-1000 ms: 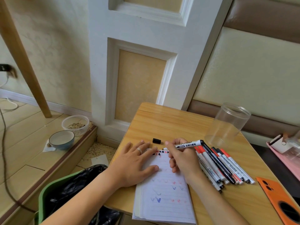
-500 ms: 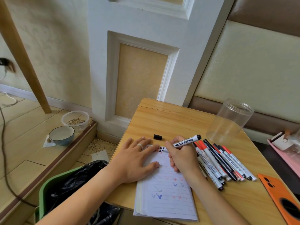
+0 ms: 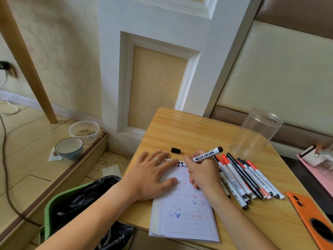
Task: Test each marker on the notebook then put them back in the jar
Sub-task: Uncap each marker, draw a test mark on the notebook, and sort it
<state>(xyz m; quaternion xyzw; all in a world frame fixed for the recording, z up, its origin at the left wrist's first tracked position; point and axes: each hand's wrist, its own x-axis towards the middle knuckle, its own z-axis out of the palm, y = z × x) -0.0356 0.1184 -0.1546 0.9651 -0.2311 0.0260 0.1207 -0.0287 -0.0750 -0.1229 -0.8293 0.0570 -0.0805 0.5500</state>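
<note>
Head view: right hand (image 3: pixel 201 170) grips marker (image 3: pixel 207 154) (label "NIKOS"?); left hand (image 3: pixel 153 175) flat on notebook (image 3: pixel 187 213).

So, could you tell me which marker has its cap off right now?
The black marker gripped in the right hand, its tip on the notebook. Its cap lies apart; the pile stays capped.

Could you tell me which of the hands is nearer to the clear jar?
Right. The right hand, gripping a marker over the notebook, lies just short of the jar; the left hand presses the page farther away, on the right hand's far side.
</note>
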